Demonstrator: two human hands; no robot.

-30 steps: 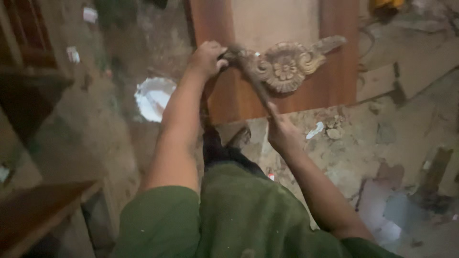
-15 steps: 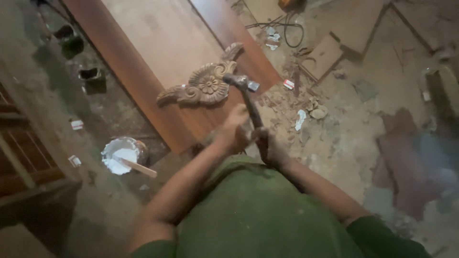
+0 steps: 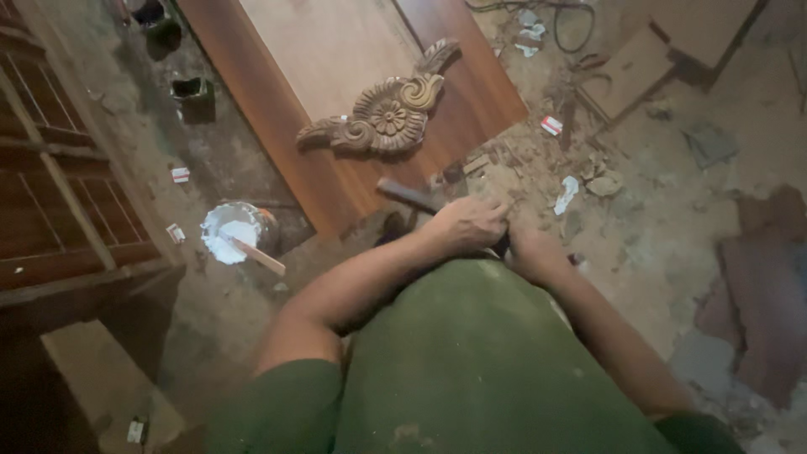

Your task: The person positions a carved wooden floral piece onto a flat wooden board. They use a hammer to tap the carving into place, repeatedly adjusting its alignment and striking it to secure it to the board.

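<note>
My left hand (image 3: 466,223) is closed around the handle of a hammer-like tool (image 3: 405,194), whose dark head sticks out to the left. My right hand (image 3: 534,248) sits right beside it, curled on the lower end of the handle, which is mostly hidden. Both hands are pulled in close above my green shirt. A carved wooden ornament (image 3: 387,118) with a flower and scrolls lies on a reddish-brown wooden panel (image 3: 311,59) on the floor, a short way beyond the tool's head and apart from it.
A white tub (image 3: 229,231) of pale paste with a wooden stick in it stands on the dusty floor at left. Dark wooden furniture (image 3: 59,210) lines the left edge. Rubble, paper scraps, board offcuts (image 3: 630,67) and a cable lie at upper right.
My hands and the tool have drawn back from the ornament toward my body. The view has swung, so the panel now lies diagonally at upper left.
</note>
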